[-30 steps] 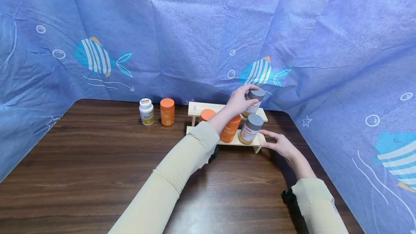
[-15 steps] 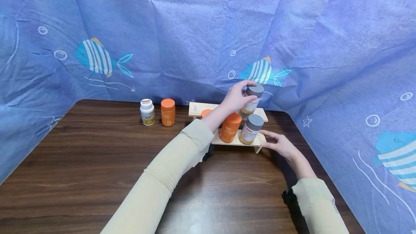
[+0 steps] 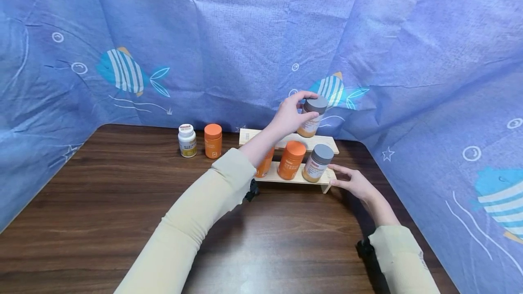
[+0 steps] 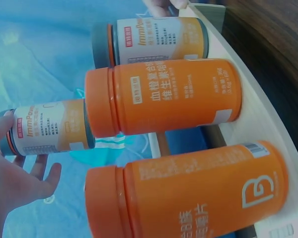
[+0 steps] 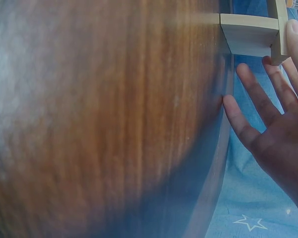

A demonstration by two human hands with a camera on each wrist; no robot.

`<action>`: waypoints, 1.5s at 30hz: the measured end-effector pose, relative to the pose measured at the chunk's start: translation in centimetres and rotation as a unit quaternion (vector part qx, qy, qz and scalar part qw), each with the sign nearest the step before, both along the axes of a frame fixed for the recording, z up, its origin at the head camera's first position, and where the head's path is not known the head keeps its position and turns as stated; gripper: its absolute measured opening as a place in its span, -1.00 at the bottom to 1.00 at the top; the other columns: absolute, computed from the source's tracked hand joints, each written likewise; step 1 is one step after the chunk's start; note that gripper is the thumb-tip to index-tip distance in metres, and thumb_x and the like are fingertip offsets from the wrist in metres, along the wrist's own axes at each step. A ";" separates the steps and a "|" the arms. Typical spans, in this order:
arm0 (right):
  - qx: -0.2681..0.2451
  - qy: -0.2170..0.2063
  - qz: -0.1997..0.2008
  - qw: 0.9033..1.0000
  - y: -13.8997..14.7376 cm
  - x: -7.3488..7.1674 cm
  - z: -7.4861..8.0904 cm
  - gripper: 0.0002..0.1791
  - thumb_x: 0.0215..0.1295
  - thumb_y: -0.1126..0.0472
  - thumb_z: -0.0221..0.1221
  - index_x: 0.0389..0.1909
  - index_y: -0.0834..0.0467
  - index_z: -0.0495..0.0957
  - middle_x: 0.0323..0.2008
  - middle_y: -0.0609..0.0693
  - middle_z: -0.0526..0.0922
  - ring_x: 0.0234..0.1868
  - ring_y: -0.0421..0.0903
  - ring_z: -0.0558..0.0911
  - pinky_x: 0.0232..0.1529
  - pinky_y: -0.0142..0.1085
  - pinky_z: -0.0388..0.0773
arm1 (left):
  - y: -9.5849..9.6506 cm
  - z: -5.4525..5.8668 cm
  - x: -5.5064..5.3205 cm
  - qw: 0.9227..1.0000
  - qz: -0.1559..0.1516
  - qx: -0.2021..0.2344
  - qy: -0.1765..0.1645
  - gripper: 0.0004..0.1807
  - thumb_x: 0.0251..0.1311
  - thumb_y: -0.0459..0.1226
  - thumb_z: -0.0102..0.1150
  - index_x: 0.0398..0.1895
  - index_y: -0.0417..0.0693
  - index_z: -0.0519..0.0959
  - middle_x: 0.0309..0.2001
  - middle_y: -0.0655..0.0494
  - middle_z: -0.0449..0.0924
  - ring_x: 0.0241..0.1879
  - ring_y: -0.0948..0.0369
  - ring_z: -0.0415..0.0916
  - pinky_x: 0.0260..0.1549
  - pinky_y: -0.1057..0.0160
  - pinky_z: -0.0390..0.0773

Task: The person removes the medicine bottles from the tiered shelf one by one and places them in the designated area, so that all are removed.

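My left hand (image 3: 288, 115) grips a supplement jar (image 3: 311, 124) with a grey lid by its upper part, above the upper board of a two-tier wooden display shelf (image 3: 327, 143). At the right end of the lower board, my right hand (image 3: 359, 185) pinches the wood, thumb at the front edge and other fingers spread behind. On that board stand a second grey-lidded jar (image 3: 318, 163) and two orange jars, one (image 3: 292, 160) in the middle and one (image 4: 203, 193) partly hidden by my left forearm in the head view.
A white bottle (image 3: 187, 141) with a yellow label and another orange jar (image 3: 213, 141) stand on the dark wooden table (image 3: 102, 194), left of the shelf. A blue fish-print curtain (image 3: 237, 49) closes off the back and sides.
My left hand has lifted the grey-lidded jar off the upper board and carried it up and slightly left. The right hand stays at the shelf end.
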State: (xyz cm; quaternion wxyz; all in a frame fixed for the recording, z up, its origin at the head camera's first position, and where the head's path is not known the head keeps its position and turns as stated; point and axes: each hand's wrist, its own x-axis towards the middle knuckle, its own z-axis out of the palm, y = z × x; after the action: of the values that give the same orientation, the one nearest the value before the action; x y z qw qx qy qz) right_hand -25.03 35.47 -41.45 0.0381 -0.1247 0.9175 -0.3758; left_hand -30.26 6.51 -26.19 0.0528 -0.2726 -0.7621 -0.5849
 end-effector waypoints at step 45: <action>0.002 -0.006 0.001 1.000 0.3 -0.2 -0.4 -0.34 0.16 0.05 0.30 0.29 0.11 0.38 0.26 0.21 0.40 0.24 0.19 0.36 0.20 0.09 0.23 | -12.6 2.9 3.5 0.995 0.078 0.065 -0.017 -0.52 0.09 -0.19 0.34 0.12 0.15 0.51 0.12 0.18 0.45 0.03 0.20 0.49 -0.17 0.11 0.58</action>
State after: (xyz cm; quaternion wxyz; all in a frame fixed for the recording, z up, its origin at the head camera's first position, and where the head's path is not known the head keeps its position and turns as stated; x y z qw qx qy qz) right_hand -25.28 35.72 -41.83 0.0441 -0.1237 0.9177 -0.3751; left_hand -26.79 -6.10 -23.28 0.1032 -0.1985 -0.7423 -0.6316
